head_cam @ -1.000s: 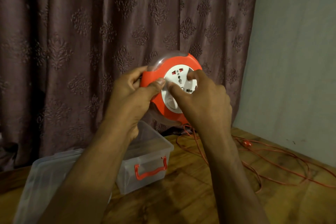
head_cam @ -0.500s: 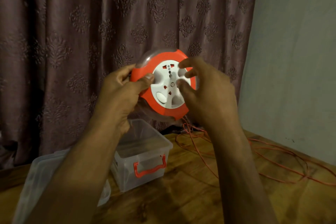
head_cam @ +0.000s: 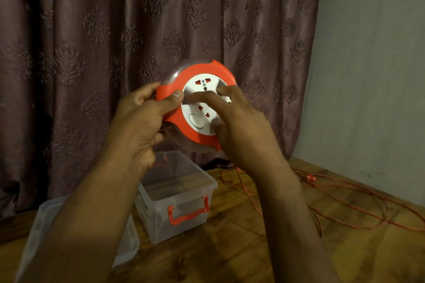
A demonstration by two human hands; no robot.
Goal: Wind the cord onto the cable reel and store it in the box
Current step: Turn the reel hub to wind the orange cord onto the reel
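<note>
While the cable reel (head_cam: 197,108) is held up in the air in front of the patterned curtain (head_cam: 161,18), above the wooden table (head_cam: 230,248), the left hand (head_cam: 142,126) grips its orange rim at about 9 o'clock, thumb laid across the front edge and fingers curled round the back. The right hand (head_cam: 239,122) is on the white socket face, its fingers and thumb bent and pressed against the disc from the 3 o'clock side, with one finger reaching across toward the centre. The two hands sit close together, both on the reel. Below the reel, at 6 o'clock from it, the clear box (head_cam: 179,195) stands open on the table, with an orange handle on its near side. The box's clear lid (head_cam: 46,218) lies at 8 o'clock from the box, partly hidden by the left forearm. The orange cord (head_cam: 345,209) lies in loose loops over the table at 4 o'clock from the reel, unwound, with a small red piece on it near the grey wall (head_cam: 372,76).
</note>
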